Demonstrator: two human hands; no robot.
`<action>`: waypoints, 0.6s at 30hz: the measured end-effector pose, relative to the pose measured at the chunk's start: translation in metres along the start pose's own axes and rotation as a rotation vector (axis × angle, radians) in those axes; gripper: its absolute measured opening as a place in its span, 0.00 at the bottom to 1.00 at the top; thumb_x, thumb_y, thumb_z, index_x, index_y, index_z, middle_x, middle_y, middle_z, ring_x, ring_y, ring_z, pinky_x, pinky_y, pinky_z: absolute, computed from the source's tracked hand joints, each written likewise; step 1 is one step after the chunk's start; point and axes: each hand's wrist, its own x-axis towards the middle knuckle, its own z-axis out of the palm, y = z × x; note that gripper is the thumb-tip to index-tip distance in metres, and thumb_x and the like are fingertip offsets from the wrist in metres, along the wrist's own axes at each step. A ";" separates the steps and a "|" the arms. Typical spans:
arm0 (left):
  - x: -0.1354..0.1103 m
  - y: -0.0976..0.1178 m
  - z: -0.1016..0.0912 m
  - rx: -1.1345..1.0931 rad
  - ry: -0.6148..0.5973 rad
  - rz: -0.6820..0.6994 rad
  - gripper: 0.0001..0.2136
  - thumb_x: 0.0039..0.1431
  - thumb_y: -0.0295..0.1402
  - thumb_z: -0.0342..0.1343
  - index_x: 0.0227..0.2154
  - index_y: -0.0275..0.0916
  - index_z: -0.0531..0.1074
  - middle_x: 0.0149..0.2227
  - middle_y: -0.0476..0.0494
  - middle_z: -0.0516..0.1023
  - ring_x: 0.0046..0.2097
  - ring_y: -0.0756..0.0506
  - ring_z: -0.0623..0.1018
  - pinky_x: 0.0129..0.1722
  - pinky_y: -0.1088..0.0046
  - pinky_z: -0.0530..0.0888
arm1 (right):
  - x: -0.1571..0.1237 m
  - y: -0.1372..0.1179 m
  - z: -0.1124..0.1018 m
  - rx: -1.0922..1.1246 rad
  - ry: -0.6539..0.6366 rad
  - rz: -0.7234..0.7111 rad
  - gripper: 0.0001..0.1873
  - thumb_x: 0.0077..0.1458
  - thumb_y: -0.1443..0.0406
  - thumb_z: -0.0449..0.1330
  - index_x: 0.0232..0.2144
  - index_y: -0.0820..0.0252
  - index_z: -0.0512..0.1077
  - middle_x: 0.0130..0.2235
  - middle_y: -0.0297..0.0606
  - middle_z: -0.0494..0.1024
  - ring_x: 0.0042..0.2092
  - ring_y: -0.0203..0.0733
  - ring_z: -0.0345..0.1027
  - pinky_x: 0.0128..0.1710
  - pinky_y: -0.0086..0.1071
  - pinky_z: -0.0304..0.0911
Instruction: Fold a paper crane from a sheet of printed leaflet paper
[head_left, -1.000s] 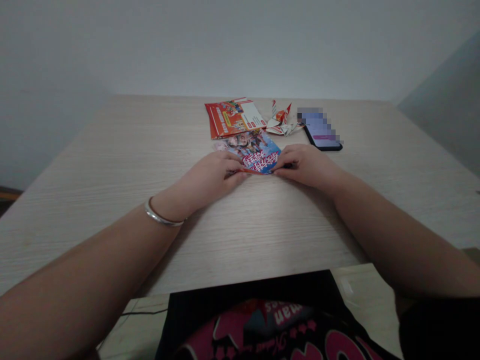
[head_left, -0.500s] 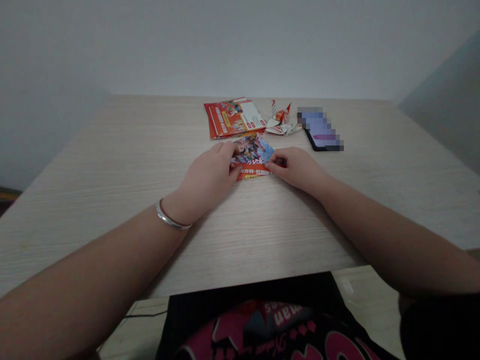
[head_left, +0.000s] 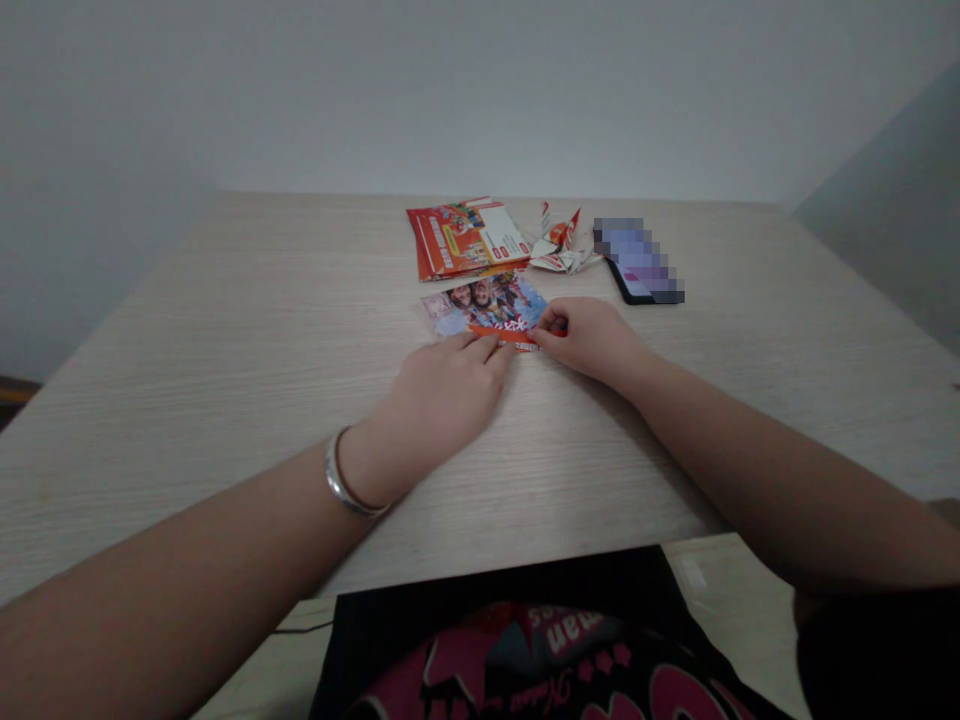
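A printed flyer with a colourful picture and an orange band lies on the table between my hands. My left hand, with a silver bangle at its wrist, rests its stretched fingers flat on the flyer's near edge. My right hand pinches the flyer's right edge between thumb and curled fingers. Just beyond the flyer lies a stack of red and white leaflets. Part of the flyer's near edge is hidden under my left fingers.
Right of the stack stands a folded paper piece, white with red parts. A phone with a lit, blurred screen lies to its right. The pale wooden table meets a wall at the back.
My left hand has left the flyer's left side and slid nearer and to the right, onto its near edge. More of the picture now shows. My right hand keeps its place.
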 end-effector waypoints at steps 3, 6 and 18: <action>0.001 0.000 0.004 -0.006 0.011 0.018 0.18 0.72 0.24 0.50 0.60 0.29 0.75 0.59 0.30 0.81 0.57 0.34 0.82 0.53 0.55 0.81 | 0.001 0.000 0.001 -0.015 0.002 0.014 0.08 0.62 0.60 0.65 0.35 0.57 0.81 0.36 0.40 0.85 0.35 0.43 0.72 0.34 0.36 0.57; 0.001 -0.001 0.005 -0.011 -0.005 0.007 0.17 0.73 0.26 0.50 0.59 0.30 0.76 0.59 0.30 0.81 0.55 0.33 0.82 0.52 0.54 0.81 | 0.001 0.000 0.001 -0.033 -0.005 0.020 0.09 0.62 0.60 0.64 0.36 0.58 0.82 0.36 0.41 0.85 0.35 0.44 0.73 0.34 0.36 0.57; 0.003 -0.004 0.012 -0.090 0.035 0.030 0.19 0.73 0.29 0.50 0.60 0.27 0.75 0.59 0.27 0.79 0.58 0.32 0.79 0.58 0.52 0.77 | 0.003 -0.004 -0.001 -0.113 -0.028 0.016 0.12 0.64 0.59 0.61 0.37 0.57 0.82 0.39 0.42 0.87 0.39 0.46 0.76 0.36 0.37 0.60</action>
